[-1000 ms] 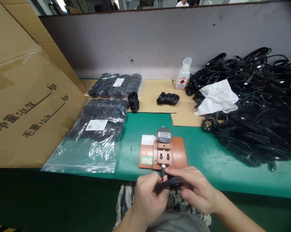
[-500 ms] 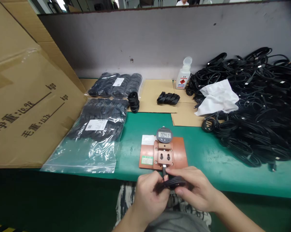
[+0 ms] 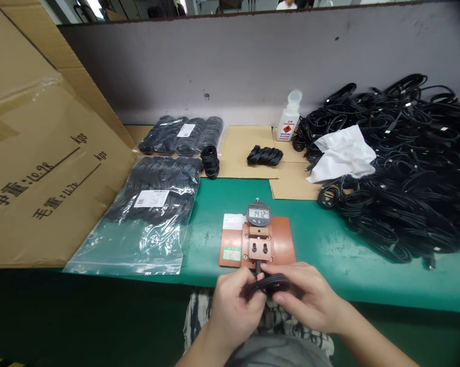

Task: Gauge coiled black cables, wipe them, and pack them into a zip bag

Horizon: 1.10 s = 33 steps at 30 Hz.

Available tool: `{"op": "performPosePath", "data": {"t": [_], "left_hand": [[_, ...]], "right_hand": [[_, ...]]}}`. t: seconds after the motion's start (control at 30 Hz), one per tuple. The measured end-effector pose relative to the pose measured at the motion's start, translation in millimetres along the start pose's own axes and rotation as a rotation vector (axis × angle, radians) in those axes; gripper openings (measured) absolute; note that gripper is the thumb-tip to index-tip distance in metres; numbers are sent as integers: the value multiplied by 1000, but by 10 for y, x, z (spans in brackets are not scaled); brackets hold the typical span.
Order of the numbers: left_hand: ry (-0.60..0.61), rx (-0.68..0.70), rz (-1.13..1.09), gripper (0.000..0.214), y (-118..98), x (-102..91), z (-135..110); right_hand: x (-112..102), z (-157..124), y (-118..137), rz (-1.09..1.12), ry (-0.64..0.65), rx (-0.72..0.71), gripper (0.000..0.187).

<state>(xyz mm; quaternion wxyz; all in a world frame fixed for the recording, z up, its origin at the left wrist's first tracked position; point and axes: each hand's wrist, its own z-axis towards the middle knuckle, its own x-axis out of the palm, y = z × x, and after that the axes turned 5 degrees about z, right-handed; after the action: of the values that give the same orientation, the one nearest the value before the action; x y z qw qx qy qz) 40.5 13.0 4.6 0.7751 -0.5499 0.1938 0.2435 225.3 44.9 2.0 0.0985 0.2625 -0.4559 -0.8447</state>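
Observation:
Between my two hands is a coiled black cable, held at the front edge of the green table. My left hand is closed round the coil's left side. With thumb and fingers, my right hand grips the coil's right side, its index finger reaching to the plug. That black plug points away from me into the front of a brown measuring fixture; its metal tip is hidden there. A round digital gauge at the fixture's back reads about 1.412.
Bagged black cables lie left beside a large cardboard box. Cable bundles rest on cardboard at the back, near a white bottle. A large heap of loose cables fills the right, with a white cloth on it.
The plug has moved forward into the fixture, and its metal tip no longer shows. The gauge reading has gone from about 0.041 to 1.412. Both hands still hold the cable.

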Motion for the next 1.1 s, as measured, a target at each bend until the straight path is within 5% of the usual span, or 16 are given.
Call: {"op": "performPosePath", "data": {"t": [1.1], "left_hand": [[61, -78, -14, 26, -21, -32, 46]], "right_hand": [[-10, 45, 35, 21, 13, 75, 33]]}}
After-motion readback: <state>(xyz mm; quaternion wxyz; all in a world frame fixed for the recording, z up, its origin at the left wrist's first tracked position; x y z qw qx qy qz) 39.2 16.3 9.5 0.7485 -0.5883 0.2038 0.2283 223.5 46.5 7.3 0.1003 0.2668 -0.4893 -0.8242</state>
